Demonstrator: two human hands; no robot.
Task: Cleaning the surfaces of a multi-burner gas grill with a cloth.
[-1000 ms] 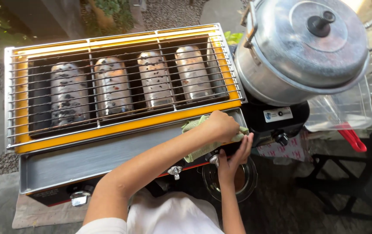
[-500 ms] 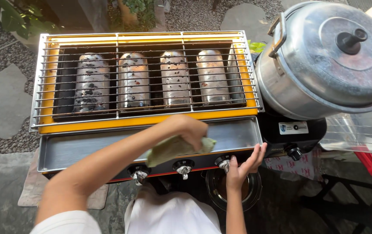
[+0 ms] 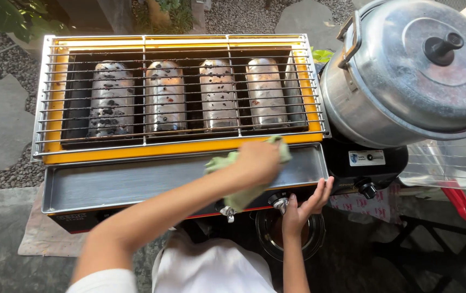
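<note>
My left hand (image 3: 258, 161) grips a crumpled green cloth (image 3: 220, 163) and presses it on the steel drip tray (image 3: 124, 185) along the front of an orange tabletop grill (image 3: 54, 125). Behind the tray, a wire rack (image 3: 144, 81) covers several charred metal burner covers (image 3: 165, 97). My right hand (image 3: 304, 209) rests with fingers spread against the grill's front right corner, next to a metal knob (image 3: 280, 203).
A big lidded aluminium pot (image 3: 406, 81) sits on a black stove (image 3: 366, 163) to the grill's right. A round bowl (image 3: 272, 242) stands on the ground below my right hand. A red-handled tool (image 3: 459, 202) and a clear container (image 3: 450, 163) lie at far right.
My left hand swept the cloth left along the tray from its right end, then came back a little to the right. My right hand stayed at the front corner.
</note>
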